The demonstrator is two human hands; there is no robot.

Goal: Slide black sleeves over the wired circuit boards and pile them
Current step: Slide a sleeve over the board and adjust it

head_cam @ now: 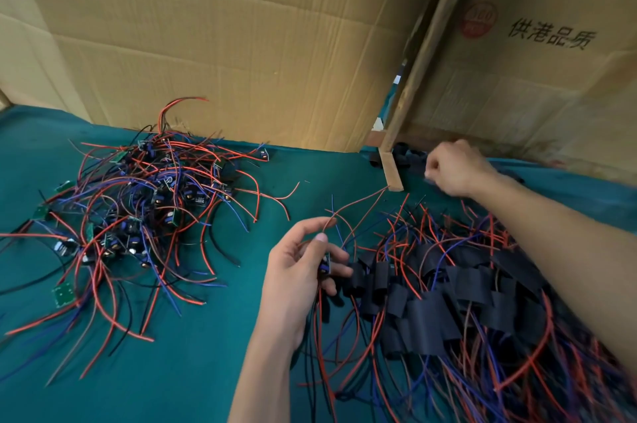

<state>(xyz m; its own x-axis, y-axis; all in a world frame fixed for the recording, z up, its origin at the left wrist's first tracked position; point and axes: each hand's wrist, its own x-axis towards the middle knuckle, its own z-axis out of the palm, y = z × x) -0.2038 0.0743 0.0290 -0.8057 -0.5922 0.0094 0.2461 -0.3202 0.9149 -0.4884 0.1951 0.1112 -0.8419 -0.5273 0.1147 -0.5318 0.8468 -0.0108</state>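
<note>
My left hand [303,271] pinches a bare wired circuit board [325,265], its wires trailing up and down. My right hand [455,169] reaches far forward, fingers curled at the loose black sleeves [408,155]; whether it grips one, I cannot tell. Next, I judge, a sleeve goes over the board, then onto the sleeved pile [448,298] below my right forearm.
</note>
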